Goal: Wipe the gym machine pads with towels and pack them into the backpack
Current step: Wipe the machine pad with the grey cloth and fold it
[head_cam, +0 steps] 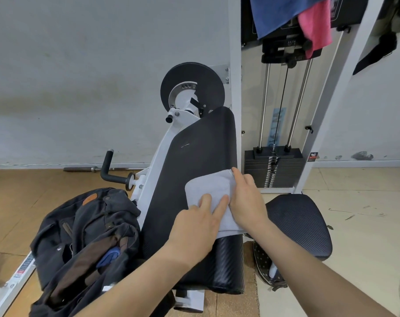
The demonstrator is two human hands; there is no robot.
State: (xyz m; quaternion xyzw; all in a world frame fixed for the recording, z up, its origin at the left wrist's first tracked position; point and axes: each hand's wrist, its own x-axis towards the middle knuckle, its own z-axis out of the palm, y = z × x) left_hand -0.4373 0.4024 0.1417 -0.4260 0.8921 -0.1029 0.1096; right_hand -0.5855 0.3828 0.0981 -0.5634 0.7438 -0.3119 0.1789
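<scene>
A folded grey towel (211, 191) was found lying flat on the lower part of the long black back pad (194, 170) of the gym machine, its near edge draped over the pad's rounded lower end. Both hands were pressed onto the towel. The left hand (195, 225) was laid open and flat, two fingers extended onto the cloth, nothing gripped. The right hand (247, 202) was set palm-down along the towel's right edge, fingers extended toward its far corner; whether that edge was pinched could not be determined. A dark backpack (86, 243) was noted on the wooden floor (22, 202) just left of the back pad, its top open, something blue showing inside. A black seat pad (302, 225) was observed to the right of the back pad. A weight stack (273, 170) stood beyond the back pad, to its right. A blue towel (276, 12) and a pink towel (315, 24) were seen hanging above the stack.
</scene>
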